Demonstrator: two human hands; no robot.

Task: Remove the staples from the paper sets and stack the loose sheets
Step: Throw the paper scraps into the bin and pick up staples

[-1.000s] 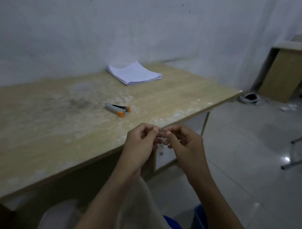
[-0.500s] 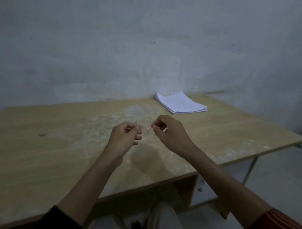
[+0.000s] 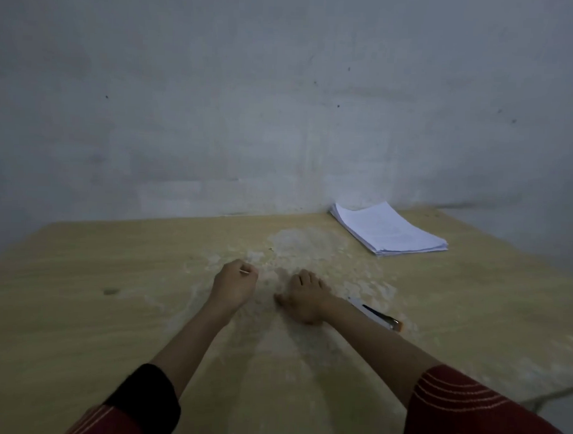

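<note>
Left hand (image 3: 234, 284) first, hovering over the middle of the table (image 3: 112, 324): fingers curled in, thumb and forefinger pinching a tiny pale sliver (image 3: 244, 272). That looks like a pulled staple, though it's too small to be sure. If it is, it's stiff, sharp at the prongs and easy to drop, so a firm fingertip pinch is the right hold.

Just beside it is the right hand (image 3: 305, 297), knuckles up and resting on the table, with the fingers bent down onto the wood. Whether anything sits under them, I can't tell.

Further right is the tool (image 3: 377, 315), grey with an orange tip. It lies flat on the table, and the right forearm hides its near end.

Now the stack (image 3: 390, 230), well apart from both hands, at the far right corner of the table against the wall (image 3: 282, 103). It's white paper with faint print on top, its edges roughly squared and slightly fanned along the near side. No staples can be made out from here.

As for handling, I'd judge the paper light and limp. The sheets are slick on each other, so they'll slide if pushed from above. It's best taken at a near corner or edge, thumb on top and fingers slipped beneath, a few sheets at a time. A set should be held down flat near its stapled corner, since thin paper tears easily there.
</note>
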